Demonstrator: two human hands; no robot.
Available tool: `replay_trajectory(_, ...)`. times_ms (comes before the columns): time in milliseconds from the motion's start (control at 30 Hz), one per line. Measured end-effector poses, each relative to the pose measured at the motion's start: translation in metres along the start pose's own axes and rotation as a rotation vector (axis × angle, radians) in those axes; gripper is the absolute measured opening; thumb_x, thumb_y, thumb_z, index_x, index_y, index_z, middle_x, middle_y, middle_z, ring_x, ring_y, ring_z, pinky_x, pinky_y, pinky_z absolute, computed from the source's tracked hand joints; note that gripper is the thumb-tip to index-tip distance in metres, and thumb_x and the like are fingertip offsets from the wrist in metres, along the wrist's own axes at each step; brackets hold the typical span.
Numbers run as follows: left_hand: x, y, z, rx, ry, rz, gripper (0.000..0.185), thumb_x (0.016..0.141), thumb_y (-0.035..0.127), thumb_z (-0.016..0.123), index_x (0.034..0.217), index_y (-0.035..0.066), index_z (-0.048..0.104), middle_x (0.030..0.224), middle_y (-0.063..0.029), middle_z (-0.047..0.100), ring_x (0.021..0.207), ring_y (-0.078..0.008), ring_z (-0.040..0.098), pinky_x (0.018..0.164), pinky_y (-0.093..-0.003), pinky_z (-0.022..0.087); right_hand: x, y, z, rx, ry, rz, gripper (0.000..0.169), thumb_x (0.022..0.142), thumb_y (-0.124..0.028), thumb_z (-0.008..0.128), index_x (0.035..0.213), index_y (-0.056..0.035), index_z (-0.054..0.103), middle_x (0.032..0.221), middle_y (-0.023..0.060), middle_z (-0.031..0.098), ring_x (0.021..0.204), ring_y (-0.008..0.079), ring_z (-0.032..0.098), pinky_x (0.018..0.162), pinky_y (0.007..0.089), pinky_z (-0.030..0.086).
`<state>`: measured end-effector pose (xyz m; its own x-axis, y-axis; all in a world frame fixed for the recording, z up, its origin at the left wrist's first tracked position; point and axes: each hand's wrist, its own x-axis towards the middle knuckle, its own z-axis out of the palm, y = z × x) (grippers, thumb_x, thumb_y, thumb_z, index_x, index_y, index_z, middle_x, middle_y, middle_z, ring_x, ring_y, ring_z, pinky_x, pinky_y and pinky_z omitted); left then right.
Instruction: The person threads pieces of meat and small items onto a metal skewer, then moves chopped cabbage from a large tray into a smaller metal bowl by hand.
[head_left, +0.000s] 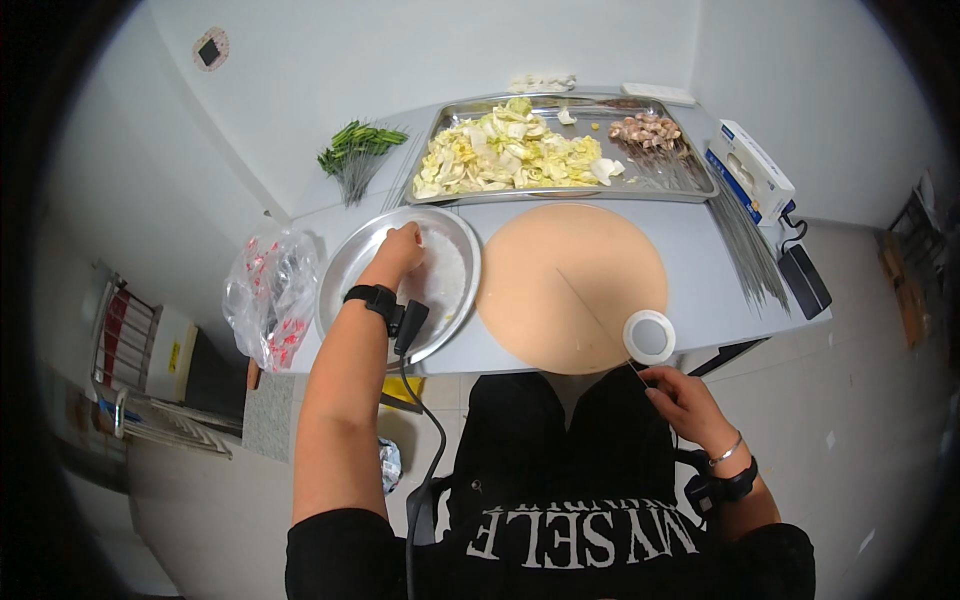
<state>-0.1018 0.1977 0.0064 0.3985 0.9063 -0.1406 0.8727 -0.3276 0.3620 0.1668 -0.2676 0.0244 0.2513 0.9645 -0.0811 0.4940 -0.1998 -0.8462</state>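
Observation:
My left hand (405, 246) reaches into a round metal basin (451, 281), its fingers curled near the far inner wall; whether they hold anything is hidden. Near the table's front edge, my right hand (679, 397) grips one end of a thin metal skewer (596, 319), which slants up and left over a round tan board (540, 247). Just beyond that hand, a small white round dish (649, 337) sits at the board's edge. Behind the board, a steel tray (562, 196) holds torn cabbage leaves (502, 154) and skewered meat-like chunks (651, 132).
Skewered green vegetables (360, 142) lie back left. A clear plastic bag (274, 292) with red print is left of the basin. On the right are loose metal skewers (746, 244), a glove-style carton (750, 172) and a black power adapter (805, 281). A cable trails from my left wrist.

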Motion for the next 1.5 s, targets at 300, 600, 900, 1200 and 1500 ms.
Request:
replay_trajectory(300, -0.010, 0.011, -0.003, 0.012, 0.079, 0.028, 0.011, 0.076, 0.007, 0.059, 0.086, 0.008, 0.062, 0.086, -0.0217, 0.066, 0.080, -0.0358, 0.066, 0.072, -0.0418, 0.054, -0.001, -0.005, -0.001, 0.019, -0.009, 0.008, 0.026, 0.091, -0.011, 0.060, 0.116, -0.0042, 0.059, 0.066, 0.0077, 0.053, 0.058, 0.0143, 0.047, 0.056, 0.0289, 0.041)
replay_trajectory(600, -0.039, 0.043, -0.023, -0.292, 0.079, 0.173, 0.016, 0.071, 0.003, 0.066, 0.085, 0.006, 0.058, 0.073, -0.0130, 0.064, 0.070, -0.0272, 0.063, 0.063, -0.0375, 0.049, 0.001, 0.001, -0.001, -0.058, 0.018, -0.028, 0.026, 0.091, -0.012, 0.060, 0.116, -0.0064, 0.059, 0.065, 0.0122, 0.056, 0.056, 0.0229, 0.052, 0.056, 0.0337, 0.043)
replay_trajectory(900, -0.099, 0.154, 0.034, -0.195, -0.015, 0.820, 0.017, 0.075, -0.004, 0.057, 0.089, 0.006, 0.056, 0.087, -0.0098, 0.053, 0.080, -0.0265, 0.056, 0.071, -0.0341, 0.046, -0.008, -0.006, -0.007, -0.048, -0.005, -0.016, 0.026, 0.091, -0.012, 0.058, 0.116, -0.0057, 0.058, 0.063, 0.0124, 0.054, 0.054, 0.0226, 0.050, 0.054, 0.0343, 0.041)
replay_trajectory(1200, -0.102, 0.156, 0.046, -0.198, -0.059, 0.966, 0.016, 0.074, -0.002, 0.062, 0.087, 0.008, 0.061, 0.094, -0.0120, 0.060, 0.092, -0.0336, 0.053, 0.081, -0.0396, 0.045, -0.024, 0.009, -0.014, 0.030, -0.048, 0.057, 0.027, 0.091, -0.010, 0.058, 0.118, -0.0070, 0.059, 0.063, 0.0075, 0.054, 0.055, 0.0153, 0.047, 0.055, 0.0299, 0.041)
replay_trajectory(1500, -0.123, 0.172, 0.064, -0.132, 0.275, 0.705, 0.009, 0.076, 0.008, 0.069, 0.083, 0.003, 0.066, 0.090, -0.0133, 0.059, 0.095, -0.0330, 0.050, 0.083, -0.0402, 0.043, -0.019, 0.016, -0.005, 0.104, -0.045, 0.008, 0.027, 0.092, -0.013, 0.057, 0.118, -0.0079, 0.060, 0.064, 0.0067, 0.053, 0.056, 0.0146, 0.046, 0.055, 0.0296, 0.039)
